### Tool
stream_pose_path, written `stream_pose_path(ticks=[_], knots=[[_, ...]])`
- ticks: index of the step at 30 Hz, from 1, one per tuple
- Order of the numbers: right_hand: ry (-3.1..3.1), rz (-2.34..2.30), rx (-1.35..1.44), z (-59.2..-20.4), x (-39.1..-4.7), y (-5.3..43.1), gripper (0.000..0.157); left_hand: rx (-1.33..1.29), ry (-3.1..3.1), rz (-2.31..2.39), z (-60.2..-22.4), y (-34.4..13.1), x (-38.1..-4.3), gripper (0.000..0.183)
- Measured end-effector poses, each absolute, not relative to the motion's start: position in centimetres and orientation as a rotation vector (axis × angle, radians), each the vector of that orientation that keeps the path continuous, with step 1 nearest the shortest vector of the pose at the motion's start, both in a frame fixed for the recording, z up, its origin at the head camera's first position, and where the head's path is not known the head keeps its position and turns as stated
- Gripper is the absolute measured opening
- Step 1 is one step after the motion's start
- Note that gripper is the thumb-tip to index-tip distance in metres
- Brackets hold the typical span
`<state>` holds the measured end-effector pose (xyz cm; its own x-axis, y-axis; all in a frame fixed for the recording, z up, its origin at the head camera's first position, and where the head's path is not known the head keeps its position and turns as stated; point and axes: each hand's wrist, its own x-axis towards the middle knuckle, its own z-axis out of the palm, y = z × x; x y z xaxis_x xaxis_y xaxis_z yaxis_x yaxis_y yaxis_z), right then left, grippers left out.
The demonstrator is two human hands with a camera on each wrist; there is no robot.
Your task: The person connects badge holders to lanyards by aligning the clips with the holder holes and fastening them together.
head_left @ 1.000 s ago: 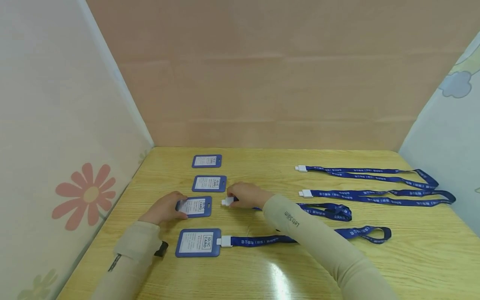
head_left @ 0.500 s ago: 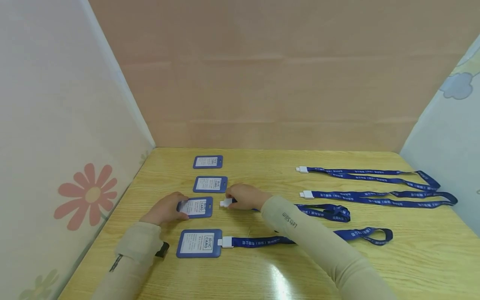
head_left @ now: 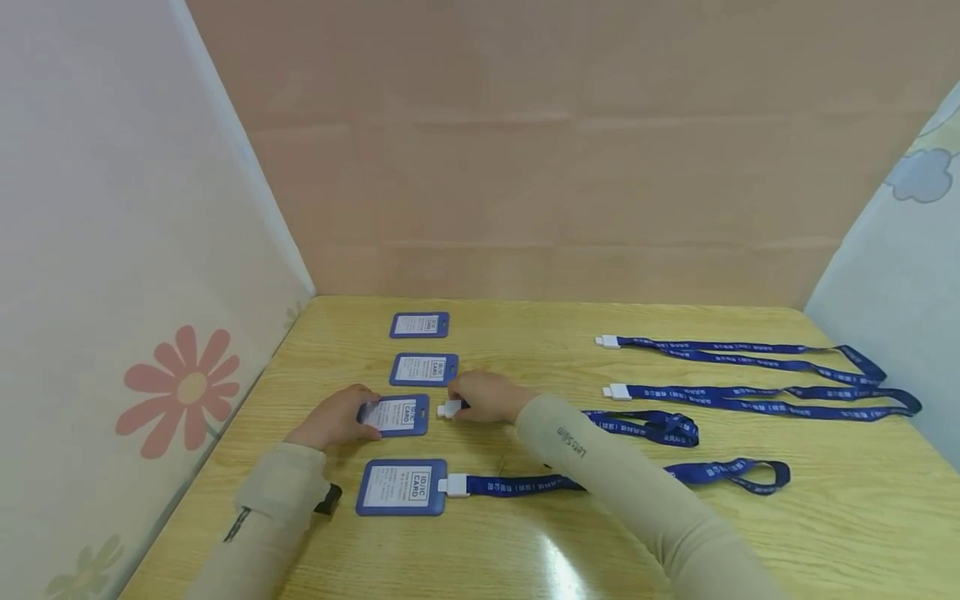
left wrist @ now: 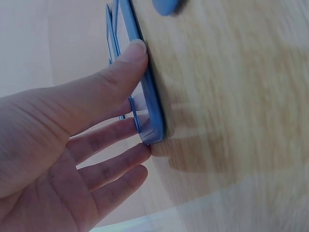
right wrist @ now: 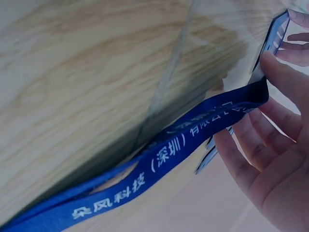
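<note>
My left hand (head_left: 335,417) holds a blue ID badge holder (head_left: 405,418) by its left end on the table. In the left wrist view the thumb lies along one edge of the badge holder (left wrist: 150,104), with fingers at the opposite side and near corner. My right hand (head_left: 487,396) pinches a dark blue lanyard just behind its white clip (head_left: 448,409). That clip points left, a small gap from the holder's slotted end. In the right wrist view the folded lanyard strap (right wrist: 169,150), printed in white, trails from between thumb and fingers.
Nearer me lies a badge holder (head_left: 402,487) joined to a lanyard (head_left: 517,485), partly under the right sleeve. Two more badge holders, one (head_left: 423,369) and another (head_left: 419,325), lie farther back. Two lanyards, one (head_left: 712,400) and another (head_left: 720,347), stretch across the right side.
My right hand has shifted slightly left, bringing the white clip closer to the badge holder's slotted end. The left hand keeps its grip on the holder.
</note>
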<state>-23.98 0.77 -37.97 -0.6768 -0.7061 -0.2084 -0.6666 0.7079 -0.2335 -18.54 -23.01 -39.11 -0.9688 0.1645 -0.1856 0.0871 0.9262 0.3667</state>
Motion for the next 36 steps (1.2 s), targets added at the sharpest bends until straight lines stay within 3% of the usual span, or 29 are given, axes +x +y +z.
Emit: stream_pose_path(ticks=[36], knots=[[2.665,-0.192,-1.134,-39.0,-23.8,-0.9,0.017,0.156,2.876,0.535,-38.8,-22.6,-18.3,0.058]])
